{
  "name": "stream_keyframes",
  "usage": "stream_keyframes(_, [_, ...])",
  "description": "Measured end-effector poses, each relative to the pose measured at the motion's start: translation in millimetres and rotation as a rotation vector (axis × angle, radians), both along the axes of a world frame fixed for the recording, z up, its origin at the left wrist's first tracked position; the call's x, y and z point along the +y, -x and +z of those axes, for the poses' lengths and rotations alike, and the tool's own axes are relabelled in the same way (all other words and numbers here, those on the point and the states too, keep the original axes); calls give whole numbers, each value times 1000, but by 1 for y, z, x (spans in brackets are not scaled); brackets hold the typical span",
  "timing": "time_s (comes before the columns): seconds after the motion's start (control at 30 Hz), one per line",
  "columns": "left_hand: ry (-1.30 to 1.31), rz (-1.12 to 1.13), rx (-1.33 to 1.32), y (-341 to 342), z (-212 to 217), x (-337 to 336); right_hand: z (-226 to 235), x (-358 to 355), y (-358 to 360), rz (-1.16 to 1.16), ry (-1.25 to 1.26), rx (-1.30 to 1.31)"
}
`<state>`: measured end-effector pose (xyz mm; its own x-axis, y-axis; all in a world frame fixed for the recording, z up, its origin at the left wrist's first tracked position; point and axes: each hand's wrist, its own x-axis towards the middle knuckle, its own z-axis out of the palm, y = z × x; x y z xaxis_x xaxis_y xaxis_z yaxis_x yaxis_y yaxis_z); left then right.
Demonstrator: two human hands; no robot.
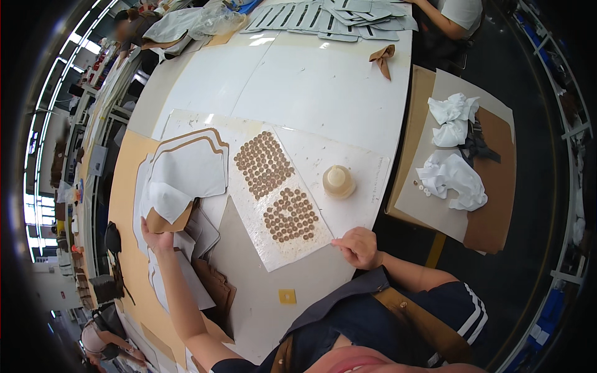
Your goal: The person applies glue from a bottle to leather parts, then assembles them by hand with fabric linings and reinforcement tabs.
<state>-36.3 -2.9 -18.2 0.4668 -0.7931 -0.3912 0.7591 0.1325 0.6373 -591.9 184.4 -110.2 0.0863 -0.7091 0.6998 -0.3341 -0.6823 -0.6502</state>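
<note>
My left hand grips the lower edge of a leather-like panel, white on one face and brown on the other, partly folded over. It is held above a stack of similar white panels with brown edges. My right hand is closed, its fingertips by the near right corner of a white board; anything inside it is too small to make out. On that board lie two groups of small round brown discs. A squat translucent bottle with a pale top stands to their right.
Brown pieces lie below the panel stack, and a small yellow square is near me. Crumpled white paper rests on a side surface at right. More panels cover the far edge, where a person's arm shows.
</note>
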Motion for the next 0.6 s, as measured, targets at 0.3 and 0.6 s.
stream_keyframes(0.3, [-240,62,7,-155,-5,-78,4,3,-5,-10,7,-52])
stream_keyframes(0.6, [14,44,-341,-96,195,-46,-1,3,-9,-28,-44,-11])
